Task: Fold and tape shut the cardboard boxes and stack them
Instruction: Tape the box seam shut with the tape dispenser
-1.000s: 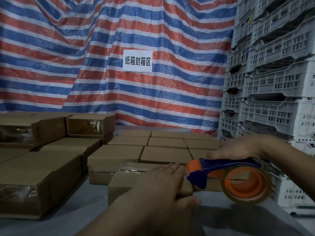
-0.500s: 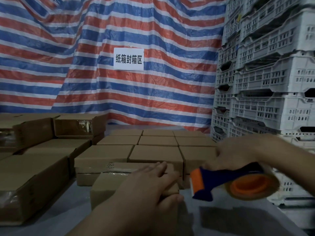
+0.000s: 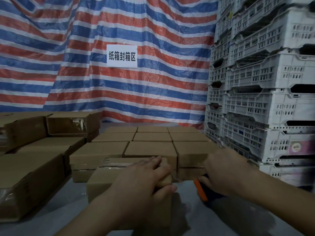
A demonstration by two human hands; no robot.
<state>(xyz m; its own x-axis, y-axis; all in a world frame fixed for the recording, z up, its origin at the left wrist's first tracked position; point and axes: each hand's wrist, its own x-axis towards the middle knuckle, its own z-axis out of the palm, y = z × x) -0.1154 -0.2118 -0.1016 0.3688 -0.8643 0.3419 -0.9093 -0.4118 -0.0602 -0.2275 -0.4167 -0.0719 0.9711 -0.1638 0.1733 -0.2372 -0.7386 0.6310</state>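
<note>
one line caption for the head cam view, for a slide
Left hand steadies a cardboard box while the right hand grips a tape dispenser beside it.

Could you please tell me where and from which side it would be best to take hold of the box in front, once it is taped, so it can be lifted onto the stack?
Probably by its two short ends, coming from above. The box lies flat with its long top under the left hand, and its right end is free beside the tape dispenser in the right hand.
</note>
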